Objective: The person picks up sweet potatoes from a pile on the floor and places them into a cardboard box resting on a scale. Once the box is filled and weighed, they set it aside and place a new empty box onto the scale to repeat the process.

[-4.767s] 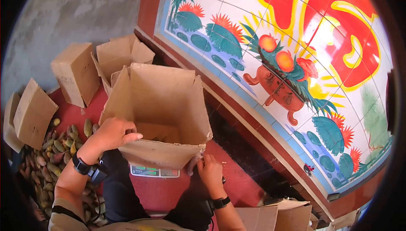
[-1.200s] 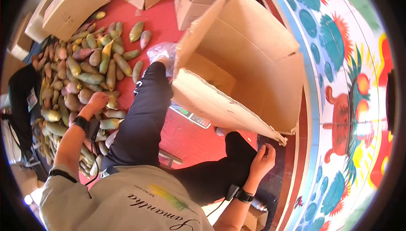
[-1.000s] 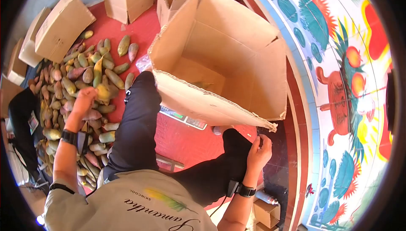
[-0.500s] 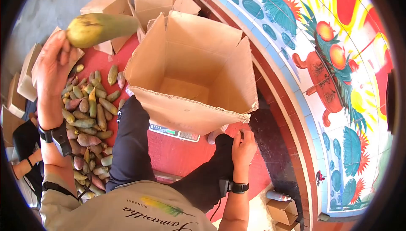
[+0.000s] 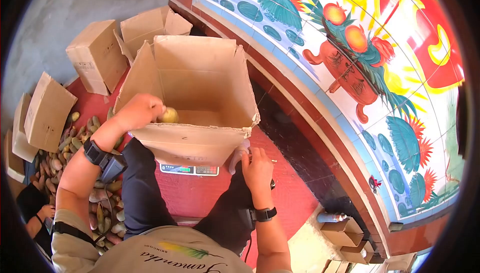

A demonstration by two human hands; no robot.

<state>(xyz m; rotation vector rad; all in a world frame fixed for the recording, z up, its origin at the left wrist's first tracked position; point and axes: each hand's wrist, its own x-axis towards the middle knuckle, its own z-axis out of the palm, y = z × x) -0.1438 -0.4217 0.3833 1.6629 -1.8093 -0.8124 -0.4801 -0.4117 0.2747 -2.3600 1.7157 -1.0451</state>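
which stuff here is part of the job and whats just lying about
Seemingly in use:
- yellow-green produce piece at the left hand
- large open cardboard box
- digital scale
- produce pile

Probably just lying about:
- other cardboard boxes, upper left
- bottle or can, lower right

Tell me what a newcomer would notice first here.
Probably the bright tiled mural, filling the upper right. Next, the large open cardboard box in the middle, with the left hand holding a yellowish vegetable at its near rim. Then the vegetable heap at lower left.
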